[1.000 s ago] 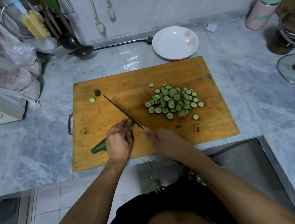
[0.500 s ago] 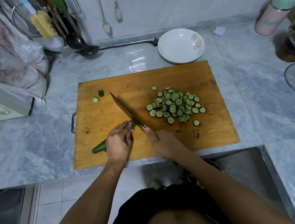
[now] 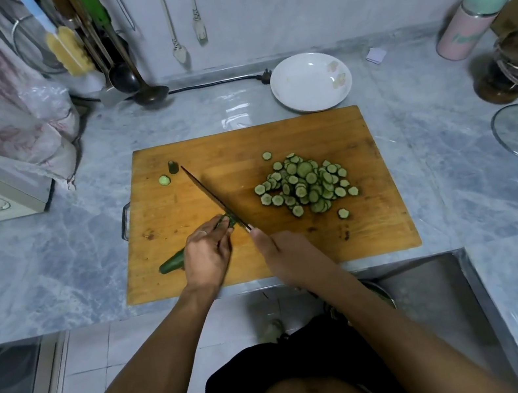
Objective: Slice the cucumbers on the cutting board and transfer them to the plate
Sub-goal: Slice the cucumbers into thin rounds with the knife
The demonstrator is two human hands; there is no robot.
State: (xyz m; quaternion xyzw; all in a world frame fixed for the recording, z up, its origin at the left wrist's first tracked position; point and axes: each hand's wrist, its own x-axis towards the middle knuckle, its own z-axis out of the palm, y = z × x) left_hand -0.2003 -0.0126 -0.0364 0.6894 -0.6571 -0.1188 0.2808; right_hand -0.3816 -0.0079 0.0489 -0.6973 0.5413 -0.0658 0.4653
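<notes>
Cucumber (image 3: 172, 263): lies on the cutting board (image 3: 378, 230) near its front left, its dark end poking out from under the left hand.
Left hand (image 3: 205, 254): fingers curled over the cucumber, pinning it down.
Right hand (image 3: 281, 251): grips the knife (image 3: 213, 197) handle; blade meets the cucumber's cut end.
Slices (image 3: 305, 183): heaped on the board's right half.
Plate (image 3: 310, 81): on the desk (image 3: 37, 263) just behind the board.
</notes>
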